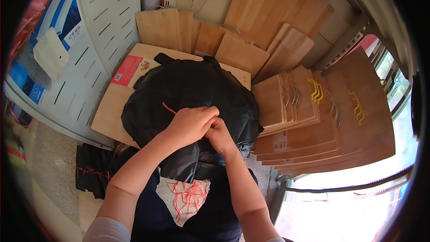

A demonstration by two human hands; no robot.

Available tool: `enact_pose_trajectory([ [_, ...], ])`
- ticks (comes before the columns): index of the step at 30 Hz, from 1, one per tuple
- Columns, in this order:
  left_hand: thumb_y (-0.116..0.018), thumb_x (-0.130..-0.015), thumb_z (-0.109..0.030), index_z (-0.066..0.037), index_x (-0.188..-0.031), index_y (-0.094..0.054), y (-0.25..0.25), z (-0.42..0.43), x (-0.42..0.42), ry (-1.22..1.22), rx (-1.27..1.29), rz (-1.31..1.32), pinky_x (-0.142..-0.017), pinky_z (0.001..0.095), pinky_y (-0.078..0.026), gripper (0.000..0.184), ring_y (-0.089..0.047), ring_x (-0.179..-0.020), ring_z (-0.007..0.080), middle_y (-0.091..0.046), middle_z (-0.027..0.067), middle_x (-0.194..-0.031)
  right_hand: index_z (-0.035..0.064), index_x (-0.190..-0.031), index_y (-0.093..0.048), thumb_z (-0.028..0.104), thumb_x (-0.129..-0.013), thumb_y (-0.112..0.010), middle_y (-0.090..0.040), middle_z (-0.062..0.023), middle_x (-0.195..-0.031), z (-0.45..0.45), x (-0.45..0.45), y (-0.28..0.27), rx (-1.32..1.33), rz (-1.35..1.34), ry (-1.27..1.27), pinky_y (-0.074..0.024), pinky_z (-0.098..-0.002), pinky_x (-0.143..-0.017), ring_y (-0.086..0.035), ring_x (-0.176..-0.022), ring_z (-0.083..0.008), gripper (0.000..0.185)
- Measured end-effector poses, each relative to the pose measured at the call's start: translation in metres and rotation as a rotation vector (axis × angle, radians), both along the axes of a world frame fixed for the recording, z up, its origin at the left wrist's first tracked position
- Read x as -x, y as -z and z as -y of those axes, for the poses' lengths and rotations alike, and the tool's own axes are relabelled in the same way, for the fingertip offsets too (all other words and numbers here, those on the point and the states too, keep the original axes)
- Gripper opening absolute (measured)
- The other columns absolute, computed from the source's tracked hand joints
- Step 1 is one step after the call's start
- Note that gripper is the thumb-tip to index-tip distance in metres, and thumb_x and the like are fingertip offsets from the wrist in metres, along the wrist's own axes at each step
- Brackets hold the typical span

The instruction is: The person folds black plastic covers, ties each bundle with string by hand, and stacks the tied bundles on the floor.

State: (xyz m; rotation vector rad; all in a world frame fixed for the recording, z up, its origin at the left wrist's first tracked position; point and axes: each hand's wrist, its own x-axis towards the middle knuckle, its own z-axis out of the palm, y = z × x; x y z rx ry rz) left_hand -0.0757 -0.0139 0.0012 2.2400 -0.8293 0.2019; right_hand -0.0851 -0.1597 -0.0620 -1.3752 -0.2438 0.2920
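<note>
A large black plastic bag (174, 78) lies spread over a stack of wooden boards in front of me. Above it my left hand (193, 124) is closed, with a short end of red cord (168, 107) sticking out beside its knuckles. My right hand (219, 136) is closed too, its fingertips meeting those of my left hand over the bag. What the right fingers pinch is hidden between the two hands.
Wooden cutting boards (268, 101) stand stacked at the right, some with yellow handles (316, 91). More boards (159, 27) lean at the back. A white slotted panel (107, 18) rises at the left. Tangled red cord (190, 197) lies on the floor between my legs.
</note>
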Motion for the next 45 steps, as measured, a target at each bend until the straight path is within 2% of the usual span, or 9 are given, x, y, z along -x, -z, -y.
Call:
enact_pose_trajectory([
  [6, -0.051, -0.095, -0.015, -0.006, -0.123, -0.054, -0.016, -0.016, -0.007, 0.067, 0.546, -0.167, -0.077, 0.0303, -0.051, 0.03, -0.064, -0.08, 0.0186, -0.064, 0.0108, -0.096, 0.0023, -0.093, -0.064, 0.014, -0.092, -0.061, -0.064, -0.0026, -0.081, 0.013, -0.01, -0.007, -0.38, -0.296, -0.127, -0.0484, -0.0215, -0.064, -0.06, -0.07, -0.0093, 0.013],
  [10, -0.046, -0.097, -0.009, 0.0, -0.114, -0.058, 0.005, -0.039, -0.016, 0.004, 0.359, -0.637, -0.068, 0.0254, -0.051, 0.023, -0.062, -0.072, 0.0121, -0.064, 0.0088, -0.094, 0.0007, -0.097, -0.065, 0.007, -0.088, -0.065, -0.066, -0.0041, -0.087, 0.01, -0.006, -0.021, -0.238, -0.278, -0.115, -0.0501, -0.0238, -0.068, -0.062, -0.076, -0.0111, 0.011],
  [13, -0.049, -0.095, -0.008, 0.0, -0.11, -0.06, 0.009, -0.044, -0.017, 0.035, 0.145, -0.703, -0.061, 0.0244, -0.049, 0.02, -0.059, -0.066, 0.0106, -0.063, 0.0063, -0.086, 0.0017, -0.096, -0.065, 0.004, -0.085, -0.065, -0.066, -0.005, -0.085, -0.002, 0.001, -0.024, 0.122, 0.007, -0.049, -0.0502, -0.0244, -0.064, -0.064, -0.074, -0.0125, 0.011],
  [15, -0.051, -0.093, -0.007, 0.0, -0.109, -0.061, 0.016, -0.047, -0.021, 0.088, 0.217, -0.756, -0.061, 0.0245, -0.048, 0.019, -0.059, -0.066, 0.0101, -0.063, 0.0059, -0.084, 0.0029, -0.095, -0.064, 0.001, -0.081, -0.066, -0.064, -0.0075, -0.081, -0.014, 0.007, -0.026, 0.708, 0.757, 0.372, -0.0505, -0.0274, -0.059, -0.064, -0.07, -0.0172, 0.014],
  [22, -0.057, -0.089, -0.004, 0.0, -0.097, -0.068, 0.02, -0.049, -0.016, 0.004, 0.269, -0.503, -0.063, 0.0254, -0.048, 0.014, -0.059, -0.067, 0.0103, -0.065, 0.0083, -0.081, 0.003, -0.089, -0.065, 0.0, -0.078, -0.069, -0.061, -0.0093, -0.076, -0.012, 0.009, -0.024, 0.865, 1.081, 0.588, -0.0504, -0.0334, -0.056, -0.062, -0.065, -0.0259, 0.013],
  [34, -0.057, -0.09, -0.016, -0.004, -0.086, -0.07, 0.015, -0.11, -0.025, -0.055, -0.042, -0.612, -0.065, 0.0294, -0.046, 0.018, -0.061, -0.067, 0.0186, -0.066, 0.0101, -0.076, 0.0015, -0.082, -0.062, 0.007, -0.084, -0.066, -0.058, -0.0082, -0.067, 0.03, 0.025, -0.02, 0.905, 0.695, 0.303, -0.0459, -0.0291, -0.05, -0.061, -0.059, -0.0214, 0.007],
  [36, -0.057, -0.09, -0.017, -0.005, -0.086, -0.07, 0.015, -0.111, -0.023, 0.024, -0.045, -0.494, -0.062, 0.0286, -0.044, 0.018, -0.056, -0.063, 0.0146, -0.063, 0.0071, -0.071, 0.002, -0.084, -0.063, 0.012, -0.089, -0.063, -0.059, -0.0028, -0.067, 0.029, 0.026, -0.026, 0.516, -0.07, 0.183, -0.0411, -0.0224, -0.048, -0.057, -0.057, -0.0103, 0.011],
  [39, -0.056, -0.092, -0.016, -0.006, -0.086, -0.07, -0.019, -0.096, -0.012, 0.338, -0.002, -0.632, -0.057, 0.0262, -0.04, 0.018, -0.051, -0.06, 0.0086, -0.057, 0.0018, -0.066, 0.0012, -0.096, -0.065, 0.015, -0.093, -0.059, -0.059, 0.0001, -0.07, 0.023, 0.018, -0.025, -0.084, -0.357, 0.042, -0.0384, -0.0181, -0.049, -0.051, -0.058, -0.0037, 0.016],
  [45, -0.052, -0.094, -0.016, -0.001, -0.088, -0.066, 0.001, -0.05, -0.009, 0.518, 0.253, -0.686, -0.056, 0.0245, -0.04, 0.021, -0.051, -0.061, 0.008, -0.058, 0.0016, -0.068, 0.0008, -0.108, -0.064, 0.012, -0.095, -0.055, -0.063, -0.0029, -0.079, -0.003, 0.021, -0.009, -0.09, -0.219, -0.11, -0.0429, -0.0182, -0.055, -0.053, -0.061, -0.0058, 0.019],
])
